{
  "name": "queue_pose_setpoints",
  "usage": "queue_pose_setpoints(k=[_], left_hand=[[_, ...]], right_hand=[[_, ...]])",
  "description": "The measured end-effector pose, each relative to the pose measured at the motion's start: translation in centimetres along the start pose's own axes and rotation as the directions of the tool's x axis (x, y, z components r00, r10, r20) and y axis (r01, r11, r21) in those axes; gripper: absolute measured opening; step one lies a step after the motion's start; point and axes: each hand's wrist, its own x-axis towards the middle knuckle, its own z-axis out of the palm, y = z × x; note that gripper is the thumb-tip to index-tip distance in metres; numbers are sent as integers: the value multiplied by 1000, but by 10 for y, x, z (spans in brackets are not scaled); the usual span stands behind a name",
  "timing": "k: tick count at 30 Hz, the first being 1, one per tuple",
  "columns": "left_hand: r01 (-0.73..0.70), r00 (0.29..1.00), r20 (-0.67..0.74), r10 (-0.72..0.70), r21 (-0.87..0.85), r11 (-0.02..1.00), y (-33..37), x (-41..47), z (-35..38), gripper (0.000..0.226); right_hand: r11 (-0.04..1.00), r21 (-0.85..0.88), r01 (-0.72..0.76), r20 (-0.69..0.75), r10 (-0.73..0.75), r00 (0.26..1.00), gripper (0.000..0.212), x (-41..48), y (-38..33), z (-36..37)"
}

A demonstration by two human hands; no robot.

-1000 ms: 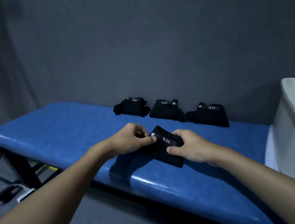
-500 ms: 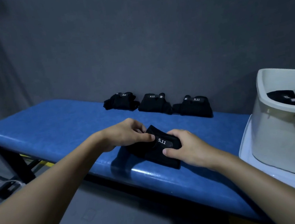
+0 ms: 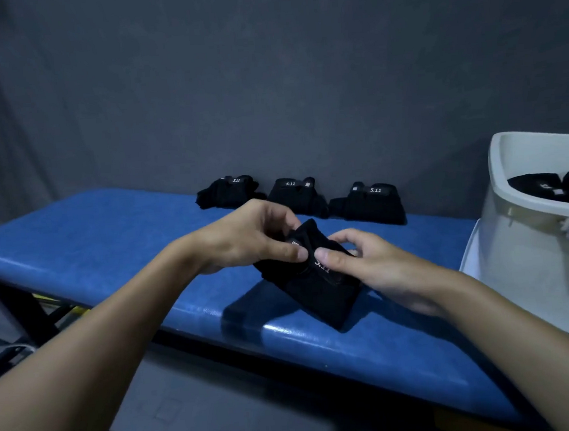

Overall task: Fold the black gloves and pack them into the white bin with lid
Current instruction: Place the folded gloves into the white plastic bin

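Note:
A folded black glove (image 3: 320,291) with a white "5.11" label is held just above the blue padded bench (image 3: 106,241), near its front edge. My left hand (image 3: 254,235) pinches the glove's upper left corner. My right hand (image 3: 366,263) grips its right side, thumb over the label. Three more folded black gloves (image 3: 227,191) (image 3: 295,195) (image 3: 371,202) lie in a row at the bench's back by the wall. The white bin (image 3: 533,248) stands at the right with its top open, and black gloves (image 3: 555,186) lie inside it.
A flat white piece (image 3: 468,250), perhaps the bin's lid, lies under the bin at the bench's right end. A dark grey curtain hangs behind the bench. Black frame parts and cables sit on the floor at the left (image 3: 8,342).
Both hands have lifted the glove off the bench and tilted it. The view has swung right, so more of the white bin shows.

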Motion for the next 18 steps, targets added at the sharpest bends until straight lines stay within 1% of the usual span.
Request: queue_pose_setpoints(k=[2, 4, 7, 9, 12, 15, 17, 18], left_hand=[[-27, 1000, 3, 27, 3, 1000, 4, 1, 2, 23], [-37, 999, -3, 37, 10, 999, 5, 3, 3, 25], [-40, 999, -32, 41, 15, 999, 4, 5, 5, 24], [-54, 994, -97, 58, 44, 998, 4, 5, 6, 22], [-50, 968, -244, 58, 40, 998, 2, 6, 4, 31], [-11, 944, -330, -3, -41, 999, 6, 6, 3, 41], [3, 942, -332, -50, -139, 990, 15, 5, 5, 54], [-13, 946, -320, -58, -214, 977, 23, 4, 7, 62]], right_hand=[[997, 71, -4, 41, 1, 999, 57, -2, 0, -4], [995, 96, 16, 73, -23, 997, 45, -3, 2, -6], [988, 143, 61, 42, -68, 997, 33, -4, 6, -9], [977, 188, 96, -23, -93, 995, 33, -5, 5, -11], [954, 236, 184, -154, -150, 977, 29, -7, 0, -12], [913, 257, 317, -328, -226, 917, 26, -10, -7, -12], [887, 248, 389, -427, -260, 866, 22, -14, -17, -11], [875, 242, 419, -462, -276, 843, 18, -17, -24, -10]])
